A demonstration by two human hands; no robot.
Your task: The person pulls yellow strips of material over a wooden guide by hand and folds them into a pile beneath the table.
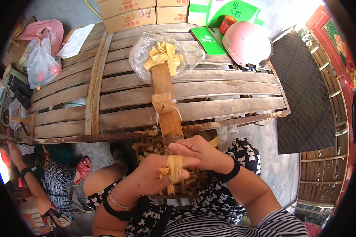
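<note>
My left hand (150, 175) is closed with a pale yellow strip (174, 170) wound around its fingers. My right hand (197, 154) is curled just above and against it, thumb bent; what is inside its fingers is hidden. Both sit over a heap of brownish dried pieces (150, 148) below the bench edge. Ahead of them, a wooden board (169, 120) with an upright block (161, 103) is tied to the slatted bench (225, 89). A clear plastic bag (138, 55) at the board's far end holds several yellow strips (162, 55).
Cardboard boxes (130, 19), green packaging (207, 41) and a pink helmet (245, 41) line the back. Bags (39, 67) and a pink hat (51, 29) lie left. A co-worker's arm (35, 185) is at lower left. A dark mat (300, 94) stands right.
</note>
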